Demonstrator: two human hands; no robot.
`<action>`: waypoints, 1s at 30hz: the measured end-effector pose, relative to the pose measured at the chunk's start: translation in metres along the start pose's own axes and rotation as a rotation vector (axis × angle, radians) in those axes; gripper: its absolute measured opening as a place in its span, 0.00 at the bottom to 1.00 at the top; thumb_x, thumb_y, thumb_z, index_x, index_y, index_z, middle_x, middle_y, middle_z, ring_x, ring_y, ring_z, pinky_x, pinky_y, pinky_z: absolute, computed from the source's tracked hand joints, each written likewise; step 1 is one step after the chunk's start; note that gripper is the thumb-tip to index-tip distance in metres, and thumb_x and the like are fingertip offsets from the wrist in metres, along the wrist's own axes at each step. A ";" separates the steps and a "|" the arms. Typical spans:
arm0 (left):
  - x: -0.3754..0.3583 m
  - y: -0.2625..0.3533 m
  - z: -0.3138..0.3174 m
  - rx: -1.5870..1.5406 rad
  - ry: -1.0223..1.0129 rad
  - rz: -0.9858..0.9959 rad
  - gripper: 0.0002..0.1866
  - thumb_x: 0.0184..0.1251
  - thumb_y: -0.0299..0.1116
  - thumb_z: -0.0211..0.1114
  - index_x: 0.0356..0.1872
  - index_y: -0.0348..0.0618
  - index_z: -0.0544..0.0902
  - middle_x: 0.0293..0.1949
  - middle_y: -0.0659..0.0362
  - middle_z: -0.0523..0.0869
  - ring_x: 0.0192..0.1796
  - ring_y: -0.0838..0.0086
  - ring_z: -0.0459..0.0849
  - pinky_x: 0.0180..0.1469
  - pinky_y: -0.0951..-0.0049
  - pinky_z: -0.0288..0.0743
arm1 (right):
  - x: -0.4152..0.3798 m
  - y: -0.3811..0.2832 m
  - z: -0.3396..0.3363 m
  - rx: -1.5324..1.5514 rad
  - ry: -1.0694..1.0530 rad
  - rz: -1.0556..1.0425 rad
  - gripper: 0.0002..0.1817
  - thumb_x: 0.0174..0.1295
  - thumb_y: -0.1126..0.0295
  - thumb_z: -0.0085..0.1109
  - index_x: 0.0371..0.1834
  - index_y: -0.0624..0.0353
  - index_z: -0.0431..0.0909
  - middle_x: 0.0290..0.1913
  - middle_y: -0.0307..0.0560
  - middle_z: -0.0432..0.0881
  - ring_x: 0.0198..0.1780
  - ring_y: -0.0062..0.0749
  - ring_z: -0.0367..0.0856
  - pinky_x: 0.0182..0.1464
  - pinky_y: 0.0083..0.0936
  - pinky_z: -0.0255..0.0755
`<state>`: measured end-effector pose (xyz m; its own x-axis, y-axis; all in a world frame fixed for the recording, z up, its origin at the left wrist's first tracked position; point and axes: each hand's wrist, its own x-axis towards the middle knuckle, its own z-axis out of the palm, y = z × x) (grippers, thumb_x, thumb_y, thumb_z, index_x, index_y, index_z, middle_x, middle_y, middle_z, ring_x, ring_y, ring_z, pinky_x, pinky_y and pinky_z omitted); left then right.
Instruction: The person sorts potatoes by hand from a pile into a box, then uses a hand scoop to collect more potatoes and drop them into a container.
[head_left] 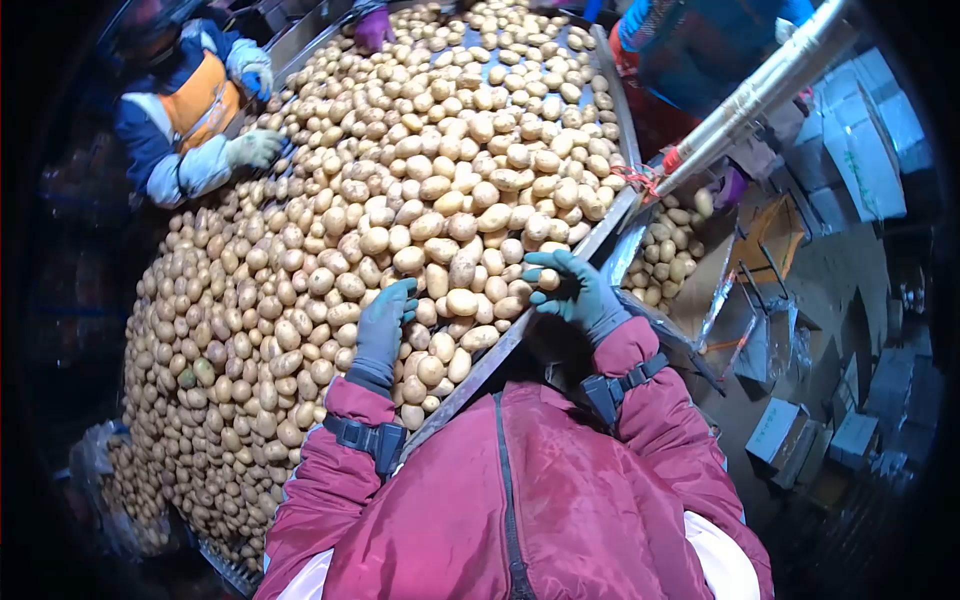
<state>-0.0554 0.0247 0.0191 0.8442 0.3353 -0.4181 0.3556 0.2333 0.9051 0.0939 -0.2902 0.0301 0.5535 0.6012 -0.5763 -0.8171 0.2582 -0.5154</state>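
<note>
While gloved, both hands (380, 325) at potatoes (461, 302).

A single head-worn camera looks from above the near rim of the table (612, 222), facing forward and steeply down across it. The wearer's jacket (430, 510) fills the bottom of the view, closest to the lens, on the near side of the table. The left hand (380, 325) and right hand (578, 292) lie a little farther off, at the table's near rim. The view reaches past the potatoes (330, 230) to the table's far side, and takes in cartons (775, 430) on the floor to its right. The lens is very wide (dark, rounded borders enclose the scene, and shapes near them bend).
</note>
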 end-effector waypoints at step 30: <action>0.071 0.020 -0.003 0.470 -0.023 0.301 0.20 0.81 0.38 0.55 0.62 0.35 0.82 0.55 0.55 0.86 0.54 0.72 0.84 0.59 0.72 0.77 | -0.108 0.028 -0.098 0.097 0.235 -0.112 0.27 0.76 0.51 0.56 0.67 0.62 0.75 0.33 0.47 0.83 0.22 0.32 0.80 0.23 0.29 0.76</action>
<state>0.0104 0.0556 0.0077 0.9428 0.3030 -0.1390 0.2336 -0.3030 0.9239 0.0269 -0.4220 0.0157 0.6541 0.3762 -0.6562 -0.7542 0.3912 -0.5274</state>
